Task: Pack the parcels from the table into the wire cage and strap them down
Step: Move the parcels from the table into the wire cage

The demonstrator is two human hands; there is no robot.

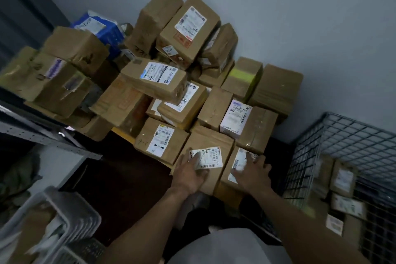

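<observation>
white crate [64, 208] (near left), wire cage [342, 135] beside parcels [162, 139]

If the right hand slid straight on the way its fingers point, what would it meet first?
The right hand touches the near parcel; straight on, it would likely hit the taller white-labelled parcel behind it, though depth is unclear.

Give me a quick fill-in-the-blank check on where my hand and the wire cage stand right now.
1. The left hand rests on a parcel, fingers on its white ____.
2. The wire cage stands on the ____ side of the parcel pile.
3. The wire cage already holds some ____.
4. The only non-brown package, at the back left, is ____.

Missing words: label; right; parcels; blue.
</observation>
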